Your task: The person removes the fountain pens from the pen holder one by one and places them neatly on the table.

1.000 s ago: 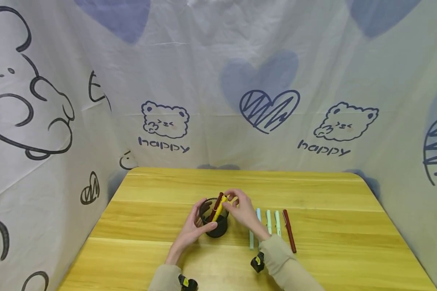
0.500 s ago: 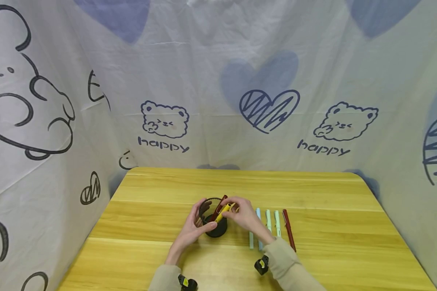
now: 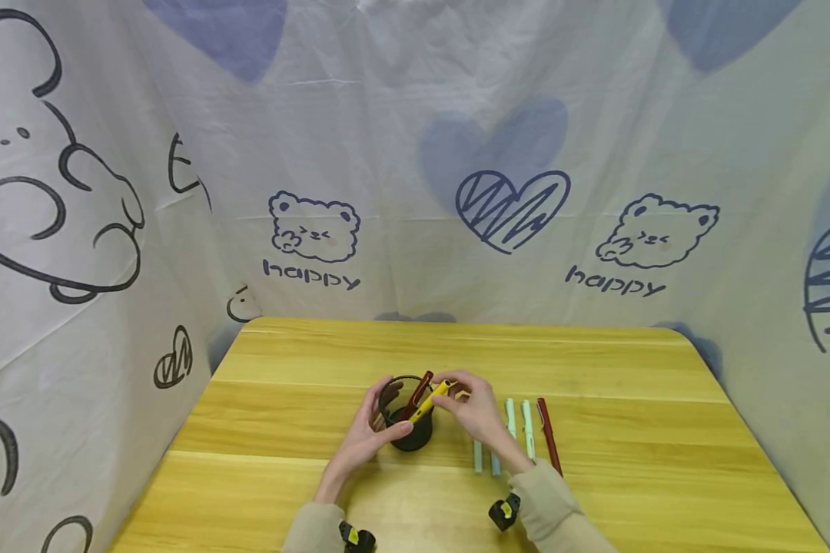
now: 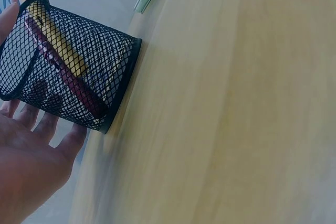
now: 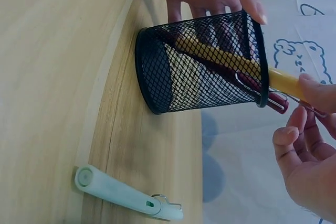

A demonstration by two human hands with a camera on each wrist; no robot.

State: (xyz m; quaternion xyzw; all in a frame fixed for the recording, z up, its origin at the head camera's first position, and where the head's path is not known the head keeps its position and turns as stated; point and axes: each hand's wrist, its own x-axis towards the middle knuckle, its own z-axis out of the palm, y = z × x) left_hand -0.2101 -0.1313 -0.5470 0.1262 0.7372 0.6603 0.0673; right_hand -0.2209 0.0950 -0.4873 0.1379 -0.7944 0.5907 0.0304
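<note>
A black mesh pen cup [image 3: 416, 440] stands upright on the table. My left hand [image 3: 361, 436] holds it from the left, thumb at the near side and fingers round the far side. Inside lean a dark red pen [image 3: 415, 401] and a yellow pen [image 3: 430, 402]. My right hand [image 3: 479, 408], at the cup's upper right, pinches the yellow pen near its upper end. Through the mesh in the right wrist view, the yellow pen's [image 5: 220, 56] lower part is still within the cup [image 5: 153, 77]. Its top sticks out past the rim, beside the dark red pen [image 5: 277, 102].
Right of the cup, several pens lie in a row on the wooden table [image 3: 283, 369]: pale green pens [image 3: 529, 432], a light blue one [image 3: 496, 465] partly under my right forearm, and a dark red pen [image 3: 548, 432] at the end. A patterned curtain [image 3: 401, 153] hangs behind.
My right hand has shifted right, and the yellow pen has tilted over to the right with it. The dark red pen in the cup leans slightly more to the right. My left hand stays put.
</note>
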